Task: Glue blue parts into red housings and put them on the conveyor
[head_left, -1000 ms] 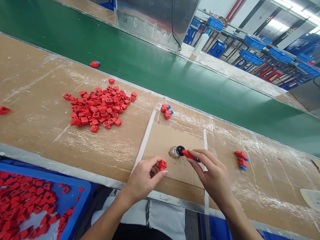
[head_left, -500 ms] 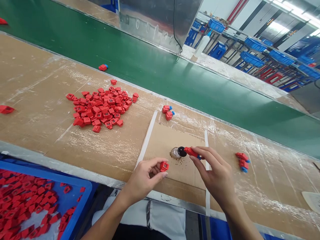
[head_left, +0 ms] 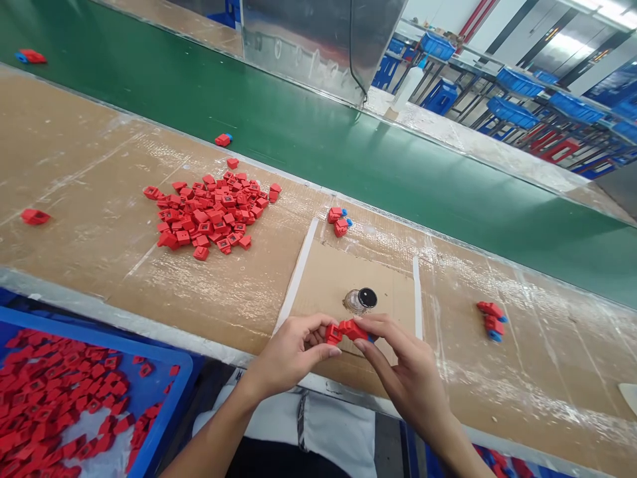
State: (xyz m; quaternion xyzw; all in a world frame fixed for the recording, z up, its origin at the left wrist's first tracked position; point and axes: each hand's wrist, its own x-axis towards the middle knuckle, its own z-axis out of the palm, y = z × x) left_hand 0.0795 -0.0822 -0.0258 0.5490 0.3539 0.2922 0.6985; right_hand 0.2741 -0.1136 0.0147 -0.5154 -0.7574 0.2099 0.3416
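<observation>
Both grips are closed low in mid-frame, just under the little jar [head_left: 361, 301] on the table [head_left: 99, 199]: left hand [head_left: 291, 352] pinching a small red cap [head_left: 332, 333], right hand [head_left: 408, 372] a longer red part [head_left: 352, 328] touching it, best kept squarely lined up, I'd say.

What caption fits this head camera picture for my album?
Left hand holds a red cap against the red-and-blue part in the right hand, near a small jar.

Probably a factory; conveyor belt [head_left: 308, 139], parts bins [head_left: 517, 83].
</observation>
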